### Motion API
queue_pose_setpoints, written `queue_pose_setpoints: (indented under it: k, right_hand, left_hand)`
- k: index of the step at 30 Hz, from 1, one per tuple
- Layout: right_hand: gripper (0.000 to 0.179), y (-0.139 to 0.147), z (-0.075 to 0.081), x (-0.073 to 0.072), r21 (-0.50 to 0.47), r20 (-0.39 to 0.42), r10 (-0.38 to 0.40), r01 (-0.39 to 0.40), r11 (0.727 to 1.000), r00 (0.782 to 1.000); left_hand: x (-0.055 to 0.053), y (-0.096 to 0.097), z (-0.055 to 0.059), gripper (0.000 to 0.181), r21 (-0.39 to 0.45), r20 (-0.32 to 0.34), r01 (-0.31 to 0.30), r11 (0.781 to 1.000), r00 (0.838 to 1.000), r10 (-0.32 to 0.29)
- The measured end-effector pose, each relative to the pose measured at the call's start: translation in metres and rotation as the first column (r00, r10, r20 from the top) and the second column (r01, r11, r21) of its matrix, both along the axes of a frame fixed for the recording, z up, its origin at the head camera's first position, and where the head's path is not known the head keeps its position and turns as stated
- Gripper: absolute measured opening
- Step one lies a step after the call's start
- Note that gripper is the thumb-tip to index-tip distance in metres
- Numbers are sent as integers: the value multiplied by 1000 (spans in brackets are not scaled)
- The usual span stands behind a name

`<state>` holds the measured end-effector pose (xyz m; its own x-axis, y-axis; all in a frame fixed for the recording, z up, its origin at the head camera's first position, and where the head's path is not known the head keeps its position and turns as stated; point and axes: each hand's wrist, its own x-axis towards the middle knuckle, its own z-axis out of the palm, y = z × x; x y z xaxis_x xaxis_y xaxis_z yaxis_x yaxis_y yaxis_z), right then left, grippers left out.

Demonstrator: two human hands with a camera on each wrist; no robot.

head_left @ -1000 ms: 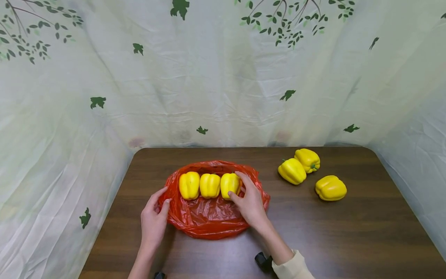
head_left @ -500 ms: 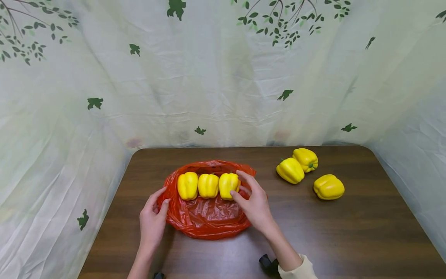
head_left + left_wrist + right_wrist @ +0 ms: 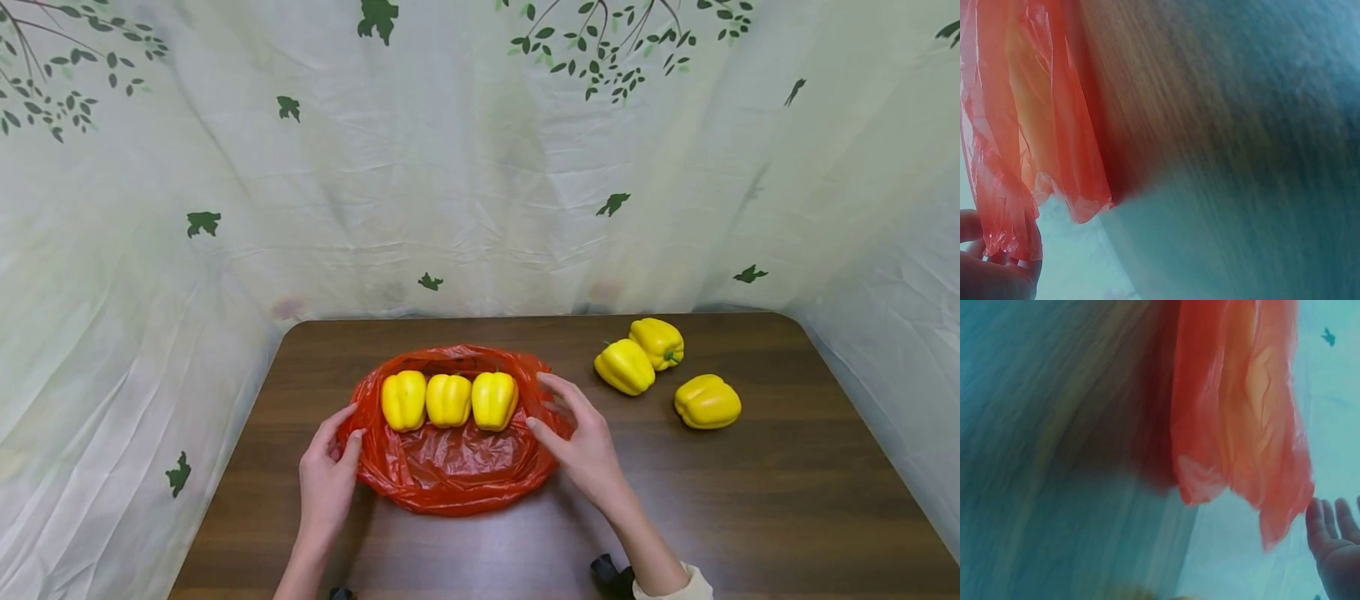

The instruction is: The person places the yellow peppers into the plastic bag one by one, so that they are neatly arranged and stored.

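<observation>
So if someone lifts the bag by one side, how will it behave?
Probably floppy: the bag is creased and its rim uneven. Likely light itself, since the film looks thin enough for yellow to show through in the wrist views. The three peppers may slide or roll, being rounded and loose inside.

A dark brown wooden table [image 3: 810, 492] with streaky grain and rounded far corners catches a pale shine near its front. Behind it and along both sides hangs a creased, pale cloth [image 3: 465, 192], printed with leafy branches [image 3: 609, 58] at the upper left and top right of centre, scattered dark green leaves [image 3: 378, 18], and faint pinkish patches [image 3: 288, 307] near the table's far edge.
</observation>
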<state>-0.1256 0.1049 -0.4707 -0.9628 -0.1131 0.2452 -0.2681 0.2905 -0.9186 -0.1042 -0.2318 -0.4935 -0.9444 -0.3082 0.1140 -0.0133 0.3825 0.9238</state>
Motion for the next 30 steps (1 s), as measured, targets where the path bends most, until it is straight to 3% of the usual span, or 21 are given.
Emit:
queue_pose_setpoints:
  k: [6, 12, 20, 30]
  right_hand:
    - [58, 16, -4, 3, -19, -21, -2, 2, 1000, 1000]
    - [60, 34, -4, 8, 24, -23, -55, 56, 998, 998]
    - [58, 48, 19, 25, 96, -27, -139, 141, 985, 990]
    - [60, 88, -22, 23, 160, -33, -257, 259, 953, 966]
  left_hand:
    - [-1, -3, -5, 40, -1, -5, -4, 1000, 1000, 4]
    - [-1, -3, -6, 40, 2, -9, -3, 1000, 1000, 3]
    - [0, -3, -5, 38, -19, -17, 3, 1000, 1000, -4]
    - [2, -3, -3, 38, -22, -3, 4, 1000, 1000, -4]
